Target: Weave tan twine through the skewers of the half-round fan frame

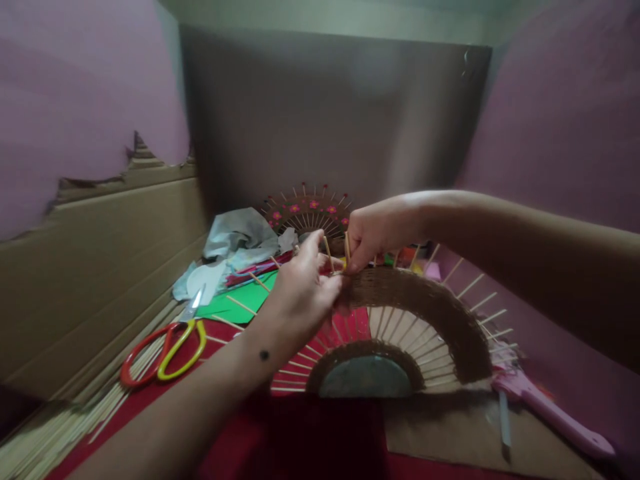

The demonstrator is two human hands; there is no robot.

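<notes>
A half-round stick fan (430, 293) lies in front of me, with thin wooden sticks spreading outward and a wide brown woven band across them. The band covers the right part; on the left the sticks are bare. At the band's upper left end my left hand (310, 280) has its thumb and fingers closed around the edge and a stick. Closed in a pinch, my right hand (373, 230) meets the band's top edge beside a stick. What its fingertips hold is hidden.
Scissors (165, 353) with red and yellow handles lie left, by loose sticks (65, 433). Green sheet (240, 300) and crumpled plastic (240, 230) sit behind. A flowered fan (305, 213) stands at the back. A pink-handled tool (555, 410) lies right; cardboard (125, 247) lines the left.
</notes>
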